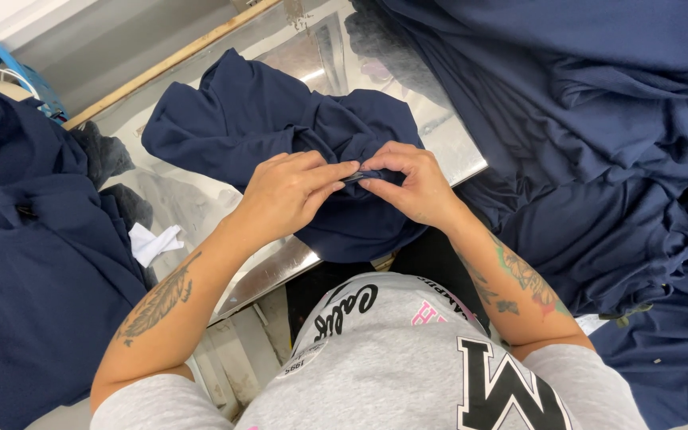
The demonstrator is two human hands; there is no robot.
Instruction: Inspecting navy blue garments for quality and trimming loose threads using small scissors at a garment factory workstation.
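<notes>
Both hands pinch a small fold of the navy garment (280, 127) lying on the shiny metal table (280, 267): left hand (284, 195) and right hand (412, 183) meet fingertip to fingertip, closed on the cloth. The step looks like close work on a seam; it calls for steady grip. What sits between the fingertips is hidden, and the navy piles (599, 119) at both sides run out of view

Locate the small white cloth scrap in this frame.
In the head view the white scrap lies on the shiny metal table, left of the left forearm and beside the navy pile at the left edge.
</notes>
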